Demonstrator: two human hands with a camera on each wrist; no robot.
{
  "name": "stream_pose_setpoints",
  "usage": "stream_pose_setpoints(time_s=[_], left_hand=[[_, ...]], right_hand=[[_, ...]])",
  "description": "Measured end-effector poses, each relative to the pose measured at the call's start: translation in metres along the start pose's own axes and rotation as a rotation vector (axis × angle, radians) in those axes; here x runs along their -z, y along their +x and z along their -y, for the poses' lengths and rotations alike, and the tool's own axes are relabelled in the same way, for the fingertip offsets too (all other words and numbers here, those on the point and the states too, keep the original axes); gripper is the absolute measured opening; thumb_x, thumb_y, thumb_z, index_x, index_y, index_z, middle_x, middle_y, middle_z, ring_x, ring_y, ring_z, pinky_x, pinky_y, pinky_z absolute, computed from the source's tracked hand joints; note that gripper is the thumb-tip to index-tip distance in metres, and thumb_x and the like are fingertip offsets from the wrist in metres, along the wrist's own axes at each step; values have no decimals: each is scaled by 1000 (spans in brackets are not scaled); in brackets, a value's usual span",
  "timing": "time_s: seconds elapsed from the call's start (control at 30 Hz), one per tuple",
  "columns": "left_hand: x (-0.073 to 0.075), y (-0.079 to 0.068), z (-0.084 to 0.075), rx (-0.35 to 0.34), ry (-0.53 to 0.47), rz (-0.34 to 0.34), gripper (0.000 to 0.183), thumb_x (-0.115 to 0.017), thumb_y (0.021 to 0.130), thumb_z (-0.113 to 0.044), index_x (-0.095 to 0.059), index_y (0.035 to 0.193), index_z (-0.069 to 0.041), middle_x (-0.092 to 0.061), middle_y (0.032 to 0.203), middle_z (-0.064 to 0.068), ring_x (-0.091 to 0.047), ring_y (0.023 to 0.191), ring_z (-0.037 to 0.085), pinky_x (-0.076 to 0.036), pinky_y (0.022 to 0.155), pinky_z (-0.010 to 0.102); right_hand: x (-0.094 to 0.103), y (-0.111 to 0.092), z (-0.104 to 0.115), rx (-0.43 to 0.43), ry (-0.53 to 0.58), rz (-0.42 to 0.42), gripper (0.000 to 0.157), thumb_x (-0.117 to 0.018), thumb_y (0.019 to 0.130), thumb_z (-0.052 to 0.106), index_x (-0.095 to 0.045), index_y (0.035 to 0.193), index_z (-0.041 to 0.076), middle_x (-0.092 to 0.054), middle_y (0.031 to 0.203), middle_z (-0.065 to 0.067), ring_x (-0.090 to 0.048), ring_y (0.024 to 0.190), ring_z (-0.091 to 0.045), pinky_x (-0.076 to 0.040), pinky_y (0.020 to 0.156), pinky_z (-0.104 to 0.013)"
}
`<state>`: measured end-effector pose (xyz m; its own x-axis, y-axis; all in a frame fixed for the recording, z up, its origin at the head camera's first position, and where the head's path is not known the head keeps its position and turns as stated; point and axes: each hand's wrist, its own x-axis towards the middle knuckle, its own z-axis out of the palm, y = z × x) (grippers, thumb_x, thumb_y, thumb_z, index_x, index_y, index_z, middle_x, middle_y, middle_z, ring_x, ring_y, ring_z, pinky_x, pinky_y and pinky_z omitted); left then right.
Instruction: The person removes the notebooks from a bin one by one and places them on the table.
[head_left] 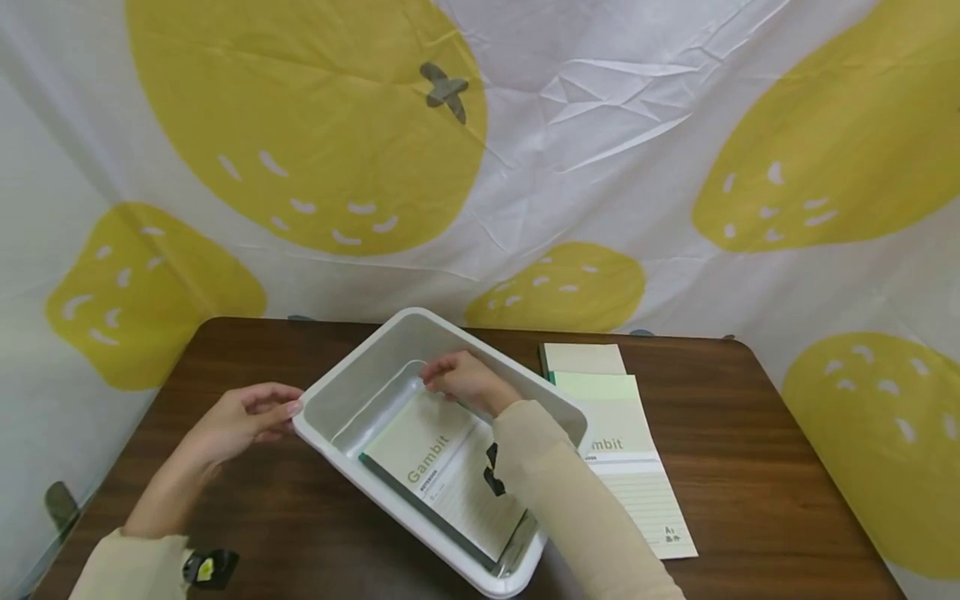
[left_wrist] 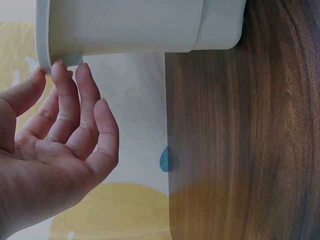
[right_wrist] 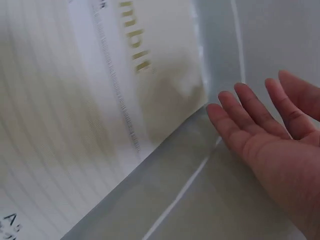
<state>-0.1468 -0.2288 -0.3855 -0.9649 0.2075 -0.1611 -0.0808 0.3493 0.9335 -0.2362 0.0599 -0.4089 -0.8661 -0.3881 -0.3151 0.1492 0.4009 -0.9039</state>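
In the head view, the left hand [head_left: 243, 417] pinches the white tub [head_left: 375, 375] at its nine o'clock corner; inside, a Gambit notebook [head_left: 450, 462] lies flat, the right hand [head_left: 468, 381] near its twelve o'clock edge. More notebooks [head_left: 622, 425] lie at three o'clock. The left wrist view shows thumb and forefinger on the rim; the right wrist view, loosely extended, empty fingers.

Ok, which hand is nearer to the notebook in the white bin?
Right. The right hand is inside the white bin, by the far corner of the notebook; I can't tell whether they touch. The left hand is farther off, pinching the white bin's left corner.
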Motion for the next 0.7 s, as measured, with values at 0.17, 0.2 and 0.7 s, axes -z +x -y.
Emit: stream_pose_setpoints(time_s=[0.17, 0.2, 0.7], left_hand=[[0, 1, 0, -4, -15, 2, 47, -59, 90, -21, -48, 118, 14, -64, 96, 16, -63, 79, 18, -53, 72, 36], [0, 1, 0, -5, -18, 2, 47, -59, 90, -21, -48, 118, 14, -64, 95, 16, -63, 79, 18, -53, 71, 35], [-1, -1, -1, 15, 8, -8, 49, -60, 89, -24, -48, 119, 12, -64, 96, 16, -63, 80, 21, -52, 72, 37]], right_hand=[[0, 2, -7, -5, -77, -28, 31, -60, 83, -4, -56, 114, -7, -57, 111, -20, -50, 85, -15, -43, 76, -28], [-1, 2, -9, -7, -94, -38, 31, -61, 83, -3, -57, 114, -7, -57, 111, -19, -50, 87, -16, -43, 77, -27], [-5, 1, -23, -19, -11, 0, 34, -52, 83, -10, -50, 117, -13, -54, 109, -24, -49, 85, -16, -44, 85, -33]])
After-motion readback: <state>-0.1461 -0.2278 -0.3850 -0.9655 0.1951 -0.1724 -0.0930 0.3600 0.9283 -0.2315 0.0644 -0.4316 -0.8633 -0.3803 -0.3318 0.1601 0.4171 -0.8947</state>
